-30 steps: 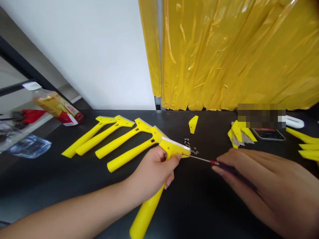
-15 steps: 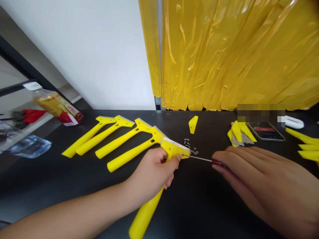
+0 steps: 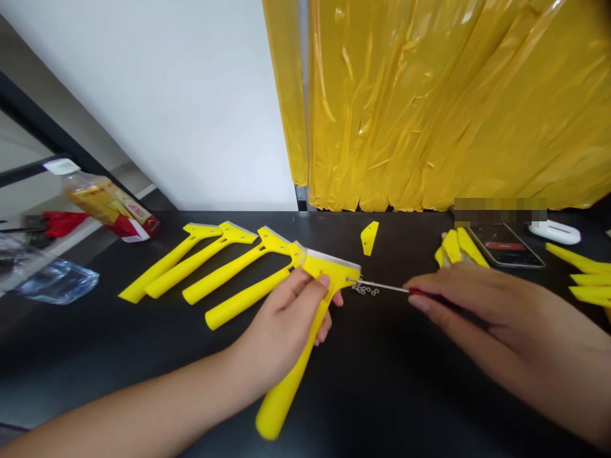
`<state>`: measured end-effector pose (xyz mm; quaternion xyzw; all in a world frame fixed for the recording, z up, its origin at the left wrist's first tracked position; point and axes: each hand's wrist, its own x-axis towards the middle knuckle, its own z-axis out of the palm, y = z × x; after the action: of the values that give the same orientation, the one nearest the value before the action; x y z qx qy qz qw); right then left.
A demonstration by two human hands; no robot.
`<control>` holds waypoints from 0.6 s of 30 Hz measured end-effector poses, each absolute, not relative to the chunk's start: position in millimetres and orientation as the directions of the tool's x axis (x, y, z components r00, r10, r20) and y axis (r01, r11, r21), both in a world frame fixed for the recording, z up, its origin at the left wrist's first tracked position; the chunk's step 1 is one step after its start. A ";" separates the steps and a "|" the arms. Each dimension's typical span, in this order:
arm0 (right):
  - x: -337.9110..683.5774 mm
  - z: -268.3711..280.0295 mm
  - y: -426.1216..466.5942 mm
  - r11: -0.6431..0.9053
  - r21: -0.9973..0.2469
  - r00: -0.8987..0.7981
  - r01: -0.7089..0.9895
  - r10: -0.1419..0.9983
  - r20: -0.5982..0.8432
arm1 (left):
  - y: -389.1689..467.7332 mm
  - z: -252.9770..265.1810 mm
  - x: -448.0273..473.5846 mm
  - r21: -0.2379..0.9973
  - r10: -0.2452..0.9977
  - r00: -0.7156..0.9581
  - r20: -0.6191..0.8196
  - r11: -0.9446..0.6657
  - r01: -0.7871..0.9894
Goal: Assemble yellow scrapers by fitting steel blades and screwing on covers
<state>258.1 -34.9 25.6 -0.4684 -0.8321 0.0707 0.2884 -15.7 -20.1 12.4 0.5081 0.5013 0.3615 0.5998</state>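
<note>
My left hand (image 3: pixel 298 312) is closed around the neck of a yellow scraper (image 3: pixel 291 388), thumb near its head and the long handle slanting toward me. A metal blade edge runs along the top of that head. My right hand (image 3: pixel 482 324) pinches the red handle of a screwdriver (image 3: pixel 382 287); its thin shaft points left and the tip meets a screw hole at the right end of the scraper head. Just behind lie small screws and nuts (image 3: pixel 367 291), partly hidden. Several more yellow scrapers (image 3: pixel 219 267) lie in a row to the left of my left hand.
A loose yellow plate (image 3: pixel 369 238) lies toward the back. Beyond my right hand are stacked yellow plates (image 3: pixel 451 248), a phone (image 3: pixel 508 245) and a white object (image 3: pixel 556 231). Yellow handles (image 3: pixel 589 277) lie far right. Bottles (image 3: pixel 105 200) stand or lean at left; yellow film (image 3: pixel 429 114) hangs behind.
The held scraper has risen and turned slightly, its handle end swinging up. My left thumb has shifted off the right screw hole toward the neck. My right fingers have changed their pinch on the screwdriver.
</note>
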 end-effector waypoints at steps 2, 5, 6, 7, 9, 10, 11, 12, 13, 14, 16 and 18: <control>262.0 27.3 -26.8 0.532 -0.438 -0.360 0.724 0.834 0.419 | -18.4 17.9 -17.1 0.980 0.958 0.212 -0.192 0.197 -0.004; 264.1 25.3 -20.8 0.430 -0.515 -0.223 0.741 0.882 0.414 | -15.2 21.2 -19.8 0.990 0.969 0.202 -0.139 0.143 -0.002; 264.1 23.8 -20.5 0.401 -0.532 -0.193 0.746 0.894 0.403 | -14.4 21.0 -20.4 0.991 0.970 0.208 -0.129 0.131 0.003; 264.1 22.1 -20.5 0.372 -0.546 -0.168 0.751 0.907 0.387 | -14.0 20.4 -20.8 0.992 0.967 0.222 -0.122 0.125 0.000; 263.8 17.9 -20.7 0.329 -0.587 -0.135 0.740 0.927 0.349 | -14.2 18.8 -20.5 0.992 0.959 0.256 -0.121 0.128 -0.012; 263.5 15.4 -20.3 0.312 -0.625 -0.121 0.715 0.936 0.330 | -14.7 18.1 -19.9 0.991 0.956 0.268 -0.119 0.130 -0.022; 263.1 12.4 -19.6 0.296 -0.672 -0.116 0.679 0.947 0.300 | -15.4 17.6 -19.2 0.992 0.955 0.274 -0.112 0.125 -0.030; 262.5 9.0 -18.6 0.280 -0.717 -0.125 0.639 0.957 0.263 | -16.2 17.3 -18.5 0.993 0.956 0.273 -0.104 0.117 -0.032; 261.6 5.1 -17.7 0.263 -0.755 -0.138 0.601 0.964 0.226 | -17.0 17.1 -17.9 0.994 0.958 0.270 -0.097 0.109 -0.029; 260.5 1.1 -16.9 0.247 -0.780 -0.150 0.575 0.969 0.196 | -17.7 17.2 -17.4 0.994 0.959 0.267 -0.092 0.102 -0.025; 257.7 -6.3 -16.8 0.232 -0.778 -0.179 0.584 0.971 0.155 | -18.6 17.5 -16.9 0.994 0.956 0.276 -0.094 0.104 -0.023; 254.7 -10.5 -18.7 0.236 -0.724 -0.221 0.648 0.968 0.118 | -18.7 17.6 -16.5 0.990 0.949 0.292 -0.121 0.138 -0.038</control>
<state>254.7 -18.7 -10.5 -0.5529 -0.7309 0.2762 0.2896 -16.5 -18.7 17.6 0.5192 0.4385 0.4020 0.6137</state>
